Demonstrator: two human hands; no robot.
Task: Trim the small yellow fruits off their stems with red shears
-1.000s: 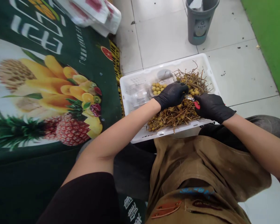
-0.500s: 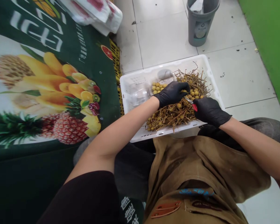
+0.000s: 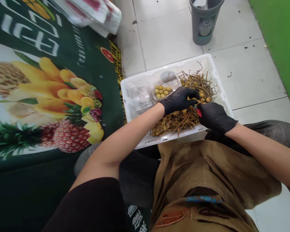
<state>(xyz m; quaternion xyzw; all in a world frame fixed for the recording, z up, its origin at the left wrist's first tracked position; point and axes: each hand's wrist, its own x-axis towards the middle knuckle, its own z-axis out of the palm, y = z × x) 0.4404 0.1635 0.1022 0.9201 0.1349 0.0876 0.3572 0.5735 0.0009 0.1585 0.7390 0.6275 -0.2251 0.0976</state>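
My black-gloved left hand [image 3: 179,100] is over the middle of a white plastic basket [image 3: 219,79], thumb and fingers closed in a pinch; what lies between them is hidden. Just right of it, my gloved right hand [image 3: 215,117] grips small red-handled shears [image 3: 199,112], their tips close to my left fingertips. Beneath both hands lies a heap of brown longan stems [image 3: 181,121], with round tan longans [image 3: 204,96] among them. Behind my left wrist, a clear plastic box [image 3: 177,80] holds several loose longans [image 3: 162,91].
More clear plastic containers [image 3: 142,98] sit at the basket's left end. A grey bin [image 3: 204,25] stands on the tiled floor beyond. To the left is a fruit-printed cover [image 3: 111,106] with white-and-red bags [image 3: 99,16] on it and yellow crates [image 3: 116,58] alongside.
My hands have come closer together, and the shears' blades, visible before, are now mostly hidden by my left fingers. The view has shifted slightly.
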